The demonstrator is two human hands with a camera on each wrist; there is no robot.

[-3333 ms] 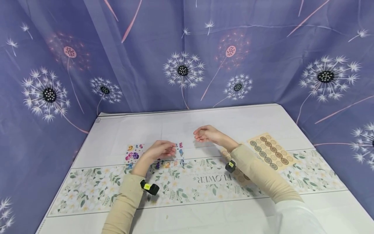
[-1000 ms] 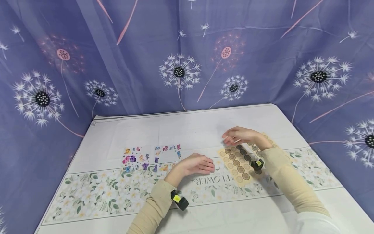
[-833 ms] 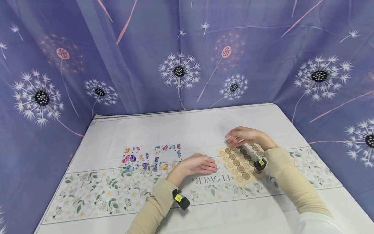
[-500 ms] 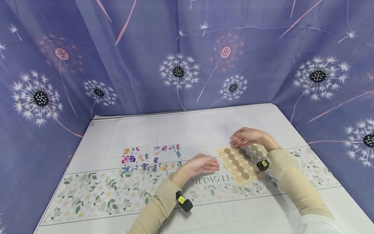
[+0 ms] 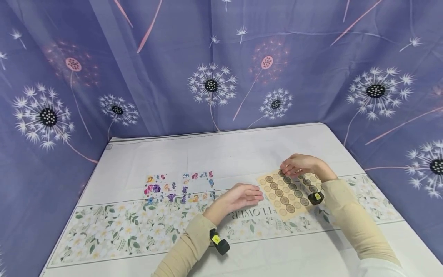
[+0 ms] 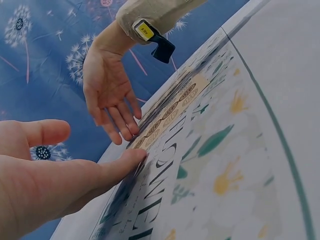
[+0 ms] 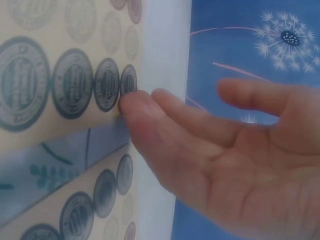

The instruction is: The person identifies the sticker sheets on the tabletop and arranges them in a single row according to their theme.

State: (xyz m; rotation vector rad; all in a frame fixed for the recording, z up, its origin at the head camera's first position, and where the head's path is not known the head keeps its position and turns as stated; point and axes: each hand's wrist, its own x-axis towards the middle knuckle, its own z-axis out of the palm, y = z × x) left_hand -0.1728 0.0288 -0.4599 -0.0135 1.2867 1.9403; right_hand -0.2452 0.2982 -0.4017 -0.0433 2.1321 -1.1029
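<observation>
Two cream sheets of round seal stickers lie side by side on the table: a left seal sheet [image 5: 277, 200] and a right seal sheet [image 5: 306, 181], the latter partly hidden by the right arm. A narrow wedge of tablecloth shows between them in the right wrist view. My left hand [image 5: 243, 197] stands on edge with straight fingers, its tips close by the left sheet's left edge. Over the far edge of the sheets is my right hand [image 5: 300, 164], fingers lightly bent and together; its fingertips [image 7: 135, 102] appear at the left sheet's far corner. Neither hand grips anything.
On the left lie two clear sheets of colourful pony stickers, one [image 5: 157, 187] beside the other [image 5: 185, 189]. A white tablecloth [image 5: 221, 150] with a floral band covers the table. A purple dandelion curtain [image 5: 166, 77] rises behind and at the sides.
Both hands have moved right, the left one from above the pony stickers to the left seal sheet. In the last second the right hand has shifted right and slightly nearer, uncovering more seals.
</observation>
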